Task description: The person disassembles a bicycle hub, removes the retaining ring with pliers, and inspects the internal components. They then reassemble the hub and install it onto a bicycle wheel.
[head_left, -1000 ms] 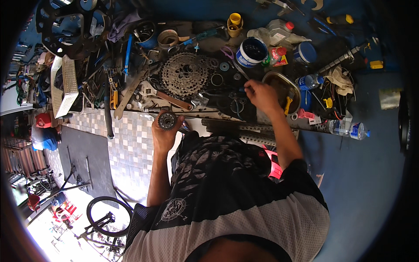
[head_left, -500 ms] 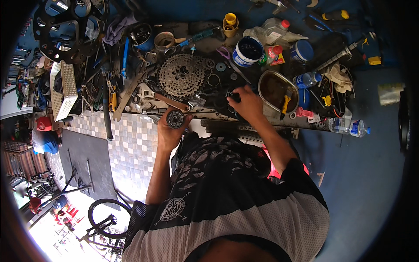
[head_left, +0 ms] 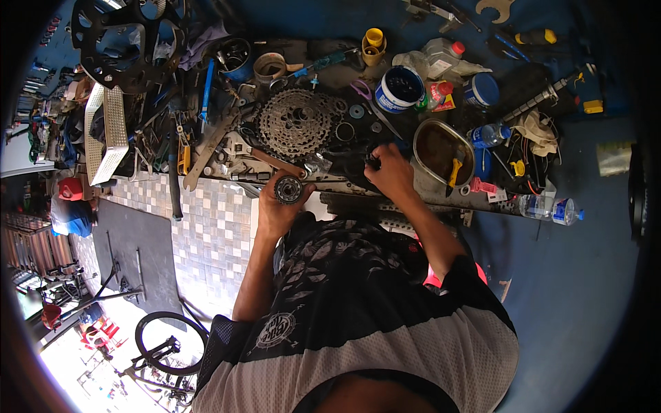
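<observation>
My left hand (head_left: 277, 216) is closed around a freehub-like round metal part (head_left: 288, 191) with a toothed dark rim, its open end facing up at the bench's near edge. My right hand (head_left: 392, 173) is closed, fingers pinched on a small dark part (head_left: 372, 163) whose kind I cannot make out. It hovers over or rests on the dark bench surface; I cannot tell which. Beyond my left hand lies a large bicycle cassette (head_left: 297, 124). An adjustable wrench (head_left: 258, 157) with a brown handle reaches toward the held round part.
An oval metal tray (head_left: 418, 148) with brown liquid and a yellow-handled brush (head_left: 454, 172) stands right of my right hand. Behind are a blue-white tub (head_left: 390, 100) and purple-handled scissors (head_left: 361, 88). Wrenches crowd the left, beside a perforated metal rack (head_left: 116, 131). A plastic bottle (head_left: 544, 208) lies at the right edge.
The whole view has shifted slightly. My right hand has drawn the small dark part a little nearer the bench's front edge. My left hand keeps its grip on the round part.
</observation>
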`<state>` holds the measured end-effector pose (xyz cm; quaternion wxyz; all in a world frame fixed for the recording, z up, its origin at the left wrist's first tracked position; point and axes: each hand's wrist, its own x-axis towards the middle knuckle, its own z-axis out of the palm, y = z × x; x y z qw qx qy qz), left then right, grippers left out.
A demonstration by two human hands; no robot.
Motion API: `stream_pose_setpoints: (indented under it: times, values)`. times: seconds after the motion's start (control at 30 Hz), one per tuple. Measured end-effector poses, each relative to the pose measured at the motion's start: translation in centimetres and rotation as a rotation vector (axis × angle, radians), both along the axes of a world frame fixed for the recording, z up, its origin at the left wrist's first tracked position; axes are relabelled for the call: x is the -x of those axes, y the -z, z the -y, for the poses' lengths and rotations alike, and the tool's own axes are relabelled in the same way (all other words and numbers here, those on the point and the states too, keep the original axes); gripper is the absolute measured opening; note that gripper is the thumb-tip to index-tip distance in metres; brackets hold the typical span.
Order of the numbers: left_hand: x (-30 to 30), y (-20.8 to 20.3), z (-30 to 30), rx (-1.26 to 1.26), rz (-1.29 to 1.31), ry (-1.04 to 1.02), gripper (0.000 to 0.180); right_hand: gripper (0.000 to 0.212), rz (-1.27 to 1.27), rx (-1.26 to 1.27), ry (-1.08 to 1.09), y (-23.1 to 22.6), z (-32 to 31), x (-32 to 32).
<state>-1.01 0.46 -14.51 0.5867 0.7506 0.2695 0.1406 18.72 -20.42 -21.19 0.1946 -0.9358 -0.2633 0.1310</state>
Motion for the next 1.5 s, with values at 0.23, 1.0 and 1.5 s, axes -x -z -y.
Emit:
stream_pose_setpoints:
  times: [0.23,1.0,1.5]
  values:
    - [-0.5,0.4,-0.1,0.02,0.005,-0.005,0.032,0.032,-0.02,0.046,-0.049,-2.2,0.3,-0.1]
    - [-3.4,-9.5,0.4,0.423,0.238,-0.017,0.021,0.026,-0.692,-0.991,-0.262,-16.8,-4.7,0.9]
    - [-3.2,-12.4,0.0,0.549,0.298,-0.005,0.013,0.035,-0.414,-1.082,-0.456,-19.8,-5.1,1.6]
